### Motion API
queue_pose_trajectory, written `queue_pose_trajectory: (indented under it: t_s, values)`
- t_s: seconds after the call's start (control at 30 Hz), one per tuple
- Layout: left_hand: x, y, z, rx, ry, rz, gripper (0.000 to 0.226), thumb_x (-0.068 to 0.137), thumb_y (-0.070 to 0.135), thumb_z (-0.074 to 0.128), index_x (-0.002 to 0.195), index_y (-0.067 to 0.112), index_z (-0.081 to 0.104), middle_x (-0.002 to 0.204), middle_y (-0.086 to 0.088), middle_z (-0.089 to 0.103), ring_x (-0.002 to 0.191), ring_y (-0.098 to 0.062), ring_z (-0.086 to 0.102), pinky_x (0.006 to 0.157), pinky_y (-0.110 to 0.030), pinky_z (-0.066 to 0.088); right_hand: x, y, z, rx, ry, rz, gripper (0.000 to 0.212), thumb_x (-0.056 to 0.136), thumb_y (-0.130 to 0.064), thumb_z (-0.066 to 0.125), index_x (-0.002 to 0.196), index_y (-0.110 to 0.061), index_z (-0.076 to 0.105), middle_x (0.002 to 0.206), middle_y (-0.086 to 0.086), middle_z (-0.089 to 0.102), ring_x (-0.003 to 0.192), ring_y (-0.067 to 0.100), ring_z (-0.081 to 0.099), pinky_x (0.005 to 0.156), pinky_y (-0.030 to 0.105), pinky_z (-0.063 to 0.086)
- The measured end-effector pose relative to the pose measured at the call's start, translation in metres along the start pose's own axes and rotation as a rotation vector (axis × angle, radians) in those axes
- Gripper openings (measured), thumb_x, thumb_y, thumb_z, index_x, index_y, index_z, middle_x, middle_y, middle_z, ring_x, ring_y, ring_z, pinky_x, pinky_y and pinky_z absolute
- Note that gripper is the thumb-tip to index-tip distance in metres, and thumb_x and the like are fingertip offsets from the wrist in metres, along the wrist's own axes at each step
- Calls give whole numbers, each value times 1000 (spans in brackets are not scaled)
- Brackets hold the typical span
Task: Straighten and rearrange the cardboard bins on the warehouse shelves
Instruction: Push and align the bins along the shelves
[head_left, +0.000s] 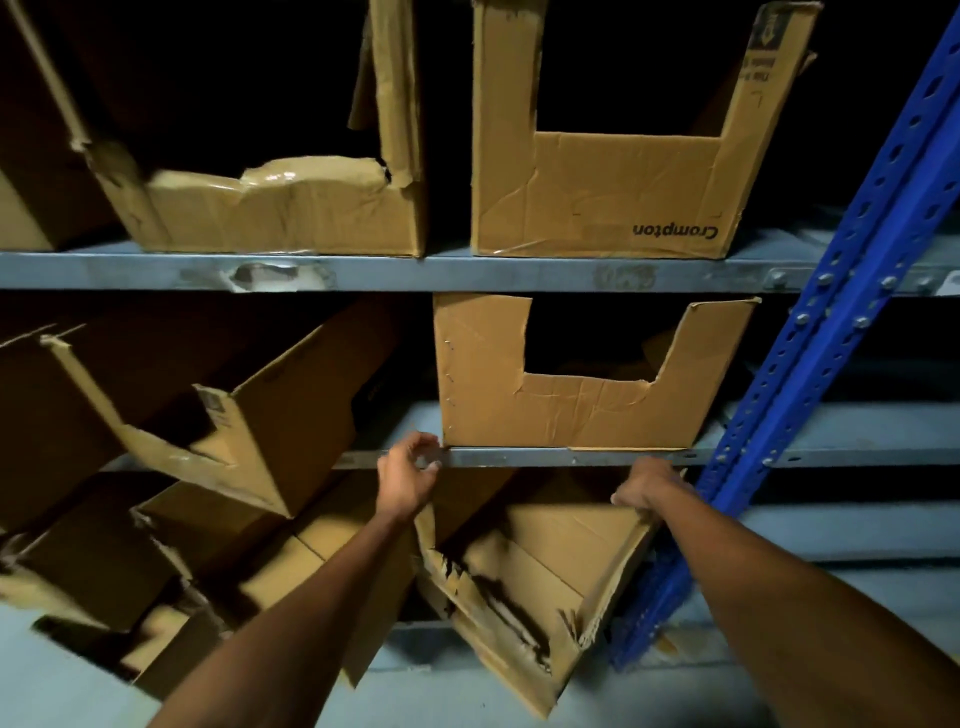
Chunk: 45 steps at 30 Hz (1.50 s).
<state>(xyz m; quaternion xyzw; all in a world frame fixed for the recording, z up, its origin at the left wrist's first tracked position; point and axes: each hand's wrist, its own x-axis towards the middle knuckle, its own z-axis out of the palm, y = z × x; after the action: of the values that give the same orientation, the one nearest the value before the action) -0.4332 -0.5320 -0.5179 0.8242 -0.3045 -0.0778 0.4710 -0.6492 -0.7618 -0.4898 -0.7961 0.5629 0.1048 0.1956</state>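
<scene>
A torn cardboard bin (524, 587) hangs tilted out of the bottom shelf, its front edge ragged. My right hand (647, 491) grips that bin's upper right rim. My left hand (408, 475) hovers with loosely curled fingers at the lower shelf's metal edge (519, 458), just beside the bottom left corner of a cut-out bin (566, 410); whether it touches that corner is unclear. A skewed bin (270, 431) sits angled on the same shelf at left. On the upper shelf stand a crushed taped bin (280, 208) and a "Crompton" bin (602, 197).
A blue perforated upright (810, 374) runs diagonally at the right, close to my right forearm. More crumpled boxes (156, 571) pile at the lower left. The upper shelf's grey metal edge (467, 273) spans the view. The shelf interiors are dark.
</scene>
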Motion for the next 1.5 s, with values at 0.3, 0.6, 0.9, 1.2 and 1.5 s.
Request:
queue_pose_trajectory:
  t_s: [0.3,0.6,0.9,1.2,1.5]
  values:
    - [-45,-55,-115,106,-223,284,46,83,-1,55,126,16,54,121,2,64,116,-10,58,101,-30,46,-129,-179,51,250,-240,-549,70,81,-40,74,140,-20,41,110,6,66,96,17,63,81,30,48]
    - [-45,-127,-258,302,22,432,50,86,15,63,133,21,46,130,-1,54,118,-17,52,98,-35,46,-234,-309,128,445,-2,-507,113,77,-45,76,154,-24,-5,158,14,19,142,34,25,112,48,30]
    - [1,-146,-289,793,-174,286,78,86,32,65,149,20,21,156,-5,21,147,-28,4,116,-52,6,-244,-353,139,630,149,-317,88,93,-21,62,154,-12,0,151,14,30,135,31,37,108,44,34]
    - [-2,-147,-263,418,64,365,69,83,29,68,143,20,36,150,-2,33,141,-19,25,117,-48,18,-189,-319,115,536,213,-343,34,94,-26,60,123,-12,49,130,10,54,121,28,52,97,45,46]
    - [39,-185,-275,-187,-96,-109,101,70,18,84,149,21,20,145,-3,41,136,-24,37,112,-52,31,-149,-306,131,460,136,-340,34,95,-21,59,125,-10,50,131,9,54,124,26,49,100,39,41]
